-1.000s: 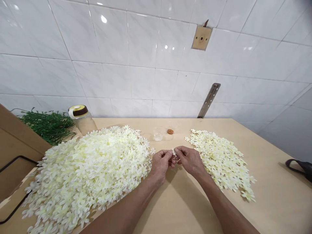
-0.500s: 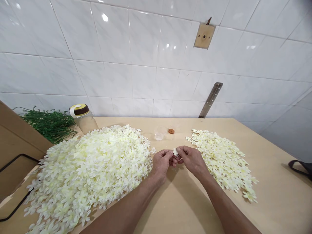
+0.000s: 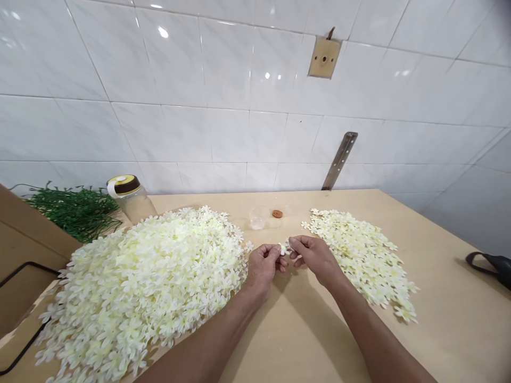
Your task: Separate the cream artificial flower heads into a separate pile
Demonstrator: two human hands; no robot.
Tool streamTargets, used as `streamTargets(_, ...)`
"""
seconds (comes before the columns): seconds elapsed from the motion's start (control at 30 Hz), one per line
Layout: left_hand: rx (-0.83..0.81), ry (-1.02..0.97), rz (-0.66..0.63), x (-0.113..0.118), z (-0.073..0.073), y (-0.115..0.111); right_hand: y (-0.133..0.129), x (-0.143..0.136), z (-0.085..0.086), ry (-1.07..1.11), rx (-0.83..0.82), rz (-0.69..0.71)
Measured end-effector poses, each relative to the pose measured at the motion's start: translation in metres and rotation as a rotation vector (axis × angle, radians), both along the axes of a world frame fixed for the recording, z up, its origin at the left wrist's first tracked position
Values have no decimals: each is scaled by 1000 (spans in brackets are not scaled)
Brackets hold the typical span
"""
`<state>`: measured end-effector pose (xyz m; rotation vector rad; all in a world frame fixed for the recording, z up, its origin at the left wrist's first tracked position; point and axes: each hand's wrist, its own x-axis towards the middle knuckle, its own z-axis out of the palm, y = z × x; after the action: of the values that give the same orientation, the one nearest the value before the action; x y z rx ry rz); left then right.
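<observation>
A small white flower [image 3: 283, 249] is pinched between the thumb and fingers of my left hand [image 3: 263, 266]. Close on its right, my right hand [image 3: 315, 256] has thumb and forefinger pressed together at the flower's edge; whether anything else is between them is too small to tell. A large heap of white-yellow flowers [image 3: 159, 266] lies left of my hands. The smaller, flatter spread of similar flowers [image 3: 359, 255] is on the right, beside my right wrist.
Behind my hands stand a clear cup [image 3: 257, 219] and a brown disc [image 3: 277, 214]. A bottle [image 3: 133, 199], green stems [image 3: 75, 210] and a cardboard box [image 3: 27, 255] are at the left. A black strap [image 3: 489, 264] lies at the table's right.
My hands have drawn slightly apart, the flower staying at my left fingertips. The view has shifted a little to the right.
</observation>
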<state>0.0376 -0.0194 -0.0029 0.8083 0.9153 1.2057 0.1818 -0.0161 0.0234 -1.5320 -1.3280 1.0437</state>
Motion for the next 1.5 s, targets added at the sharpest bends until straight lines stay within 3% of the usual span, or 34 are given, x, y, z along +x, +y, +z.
streamTargets(0.2, 37, 73, -19, 2, -5, 1, -1, 6, 11, 299, 4, 20)
streamTargets(0.33, 80, 154, -18, 3, -4, -2, -1, 9, 15, 343, -6, 50)
streamTargets(0.53, 125, 252, -45, 5, 2, -12, -9, -18, 27, 126, 168, -29)
streamTargets(0.67, 132, 225, -66, 4, 8, -15, -17, -36, 37, -145, 220, 198)
streamTargets(0.77, 97, 168, -28, 3, 7, -10, -16, -25, 31, -361, 425, -2)
streamTargets(0.87, 50, 121, 24, 2, 2, -3, -11, -7, 17, -479, 472, -54)
streamTargets(1.1, 23, 29, 44, 3, -4, 1, -7, -2, 2, -510, 421, 65)
streamTargets(1.5, -33, -93, -33, -1, 2, -2, -11, -9, 6, -440, 345, 22)
